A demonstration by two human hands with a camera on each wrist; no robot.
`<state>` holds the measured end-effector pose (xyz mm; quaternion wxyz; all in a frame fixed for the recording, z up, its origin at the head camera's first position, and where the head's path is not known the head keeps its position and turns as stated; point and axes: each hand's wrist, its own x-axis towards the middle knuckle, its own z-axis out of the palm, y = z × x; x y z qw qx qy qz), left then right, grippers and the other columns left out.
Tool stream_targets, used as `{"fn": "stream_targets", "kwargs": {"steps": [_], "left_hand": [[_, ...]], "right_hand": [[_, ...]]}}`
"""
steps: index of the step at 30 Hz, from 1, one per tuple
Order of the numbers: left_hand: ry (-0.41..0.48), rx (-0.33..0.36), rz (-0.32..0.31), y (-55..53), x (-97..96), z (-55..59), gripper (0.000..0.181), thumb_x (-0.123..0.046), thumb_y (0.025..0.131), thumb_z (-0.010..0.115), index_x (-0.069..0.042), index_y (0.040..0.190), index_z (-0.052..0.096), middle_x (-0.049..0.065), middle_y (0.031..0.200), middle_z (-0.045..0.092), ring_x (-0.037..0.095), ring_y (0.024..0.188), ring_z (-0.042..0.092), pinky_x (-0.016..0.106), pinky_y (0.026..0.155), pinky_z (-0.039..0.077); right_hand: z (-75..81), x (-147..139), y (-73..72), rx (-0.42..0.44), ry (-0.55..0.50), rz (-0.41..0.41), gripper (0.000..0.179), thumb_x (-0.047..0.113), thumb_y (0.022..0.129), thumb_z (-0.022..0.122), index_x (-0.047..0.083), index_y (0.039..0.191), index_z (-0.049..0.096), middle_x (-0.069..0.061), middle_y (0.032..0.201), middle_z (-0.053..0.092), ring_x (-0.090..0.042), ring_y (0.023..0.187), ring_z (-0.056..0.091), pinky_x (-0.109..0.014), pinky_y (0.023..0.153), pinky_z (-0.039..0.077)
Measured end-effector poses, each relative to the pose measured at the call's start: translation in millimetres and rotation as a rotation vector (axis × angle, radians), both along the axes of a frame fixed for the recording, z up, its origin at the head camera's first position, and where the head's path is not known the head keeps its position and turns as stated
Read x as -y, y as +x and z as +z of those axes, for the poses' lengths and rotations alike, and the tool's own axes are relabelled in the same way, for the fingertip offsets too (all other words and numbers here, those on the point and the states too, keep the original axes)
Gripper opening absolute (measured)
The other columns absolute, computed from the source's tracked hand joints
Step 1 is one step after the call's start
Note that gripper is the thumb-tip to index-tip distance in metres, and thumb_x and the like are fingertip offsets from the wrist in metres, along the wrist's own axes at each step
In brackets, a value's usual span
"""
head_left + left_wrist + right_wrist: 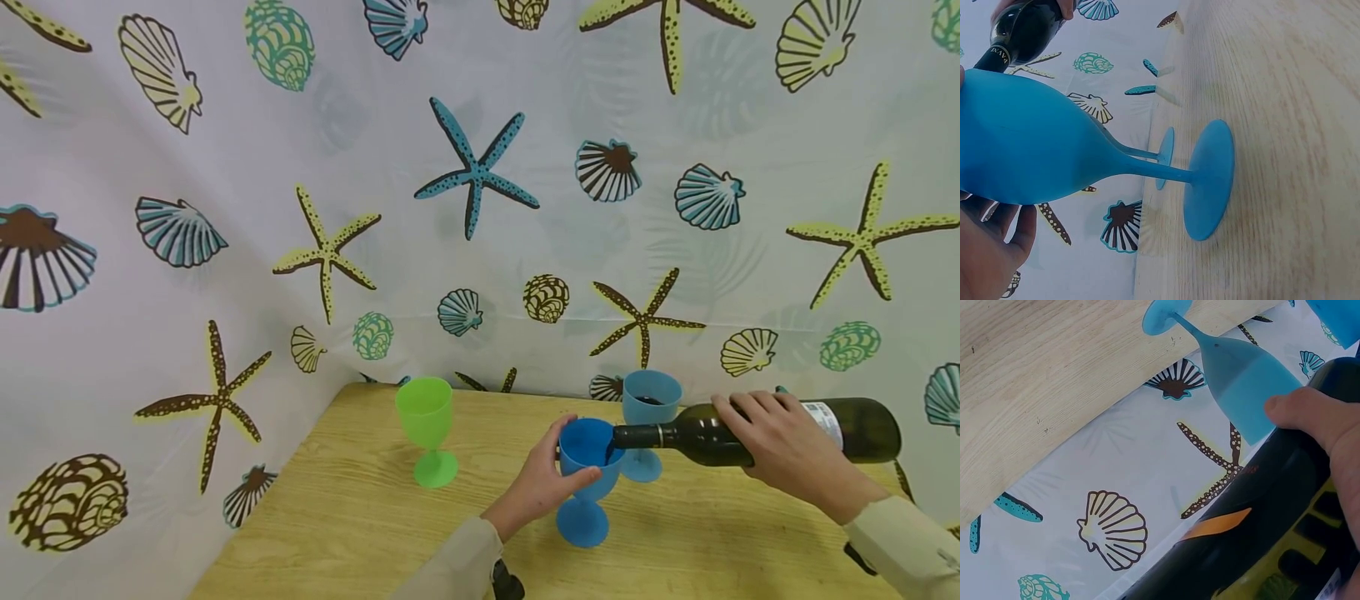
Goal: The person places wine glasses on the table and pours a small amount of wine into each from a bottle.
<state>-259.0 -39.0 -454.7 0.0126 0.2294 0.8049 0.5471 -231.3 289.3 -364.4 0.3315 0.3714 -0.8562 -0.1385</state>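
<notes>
My left hand (542, 479) grips the bowl of a blue plastic goblet (588, 525), fingers and thumb curled round it. The goblet (1041, 137) is upright, its foot at the tabletop. My right hand (787, 446) holds a dark glass wine bottle (708, 433) round its body. The bottle (1210, 550) lies almost level, its neck over the goblet's rim, and a dark streak of liquid runs from its mouth into the bowl. Behind, a lighter blue goblet (651, 400) holds dark liquid; in the right wrist view this goblet (1241, 381) shows a liquid level through its wall.
A green goblet (425, 408) stands on the wooden table (337, 517), left of the left hand. A white curtain (525, 250) printed with shells and starfish hangs along the back and left sides of the table.
</notes>
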Motion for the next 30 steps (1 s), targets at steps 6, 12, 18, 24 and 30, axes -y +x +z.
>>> {"fn": "stream_targets", "kwargs": {"steps": [6,12,18,24,30], "left_hand": [[-0.001,-0.002,0.000,-0.1,0.4,-0.9,0.076,-0.044,0.088,0.065,-0.020,0.148,0.027,0.010,0.146,0.036,0.034,0.128,0.041,0.053,0.098,0.039],[-0.002,-0.007,-0.001,-1.4,-0.4,-2.0,0.075,-0.042,0.087,0.066,-0.022,0.148,0.027,0.010,0.146,0.036,0.034,0.128,0.041,0.054,0.097,0.039],[0.003,-0.003,-0.011,-1.2,-0.1,-1.9,0.075,-0.042,0.088,0.065,-0.022,0.148,0.025,0.009,0.148,0.034,0.033,0.130,0.039,0.054,0.100,0.037],[0.002,0.004,-0.013,-2.1,-0.5,-2.7,0.075,-0.042,0.088,0.066,-0.021,0.148,0.026,0.009,0.148,0.034,0.034,0.130,0.039,0.055,0.099,0.037],[-0.012,0.004,-0.004,-2.8,-0.4,-2.3,0.075,-0.042,0.088,0.066,-0.020,0.148,0.026,0.010,0.147,0.035,0.035,0.129,0.040,0.054,0.097,0.040]], "right_hand": [[0.4,0.1,-0.4,-0.012,0.005,0.014,0.099,0.036,0.041,0.094,-0.001,0.122,0.050,-0.019,0.101,0.057,-0.037,0.085,0.058,-0.051,0.067,0.048],[0.4,0.1,-0.7,-0.010,0.007,0.013,0.099,0.036,0.041,0.094,-0.001,0.122,0.050,-0.019,0.101,0.058,-0.037,0.085,0.058,-0.051,0.068,0.048],[0.7,0.7,-0.5,0.000,0.004,0.012,0.100,0.036,0.041,0.094,-0.001,0.122,0.050,-0.020,0.102,0.058,-0.037,0.085,0.058,-0.051,0.068,0.048],[-0.3,0.4,-1.3,0.003,0.008,0.007,0.101,0.037,0.041,0.094,-0.001,0.123,0.049,-0.020,0.103,0.058,-0.037,0.086,0.058,-0.052,0.069,0.048],[-0.3,0.3,-2.6,0.010,0.000,0.013,0.101,0.035,0.041,0.095,-0.001,0.124,0.049,-0.020,0.103,0.058,-0.037,0.087,0.058,-0.052,0.069,0.048]]}}
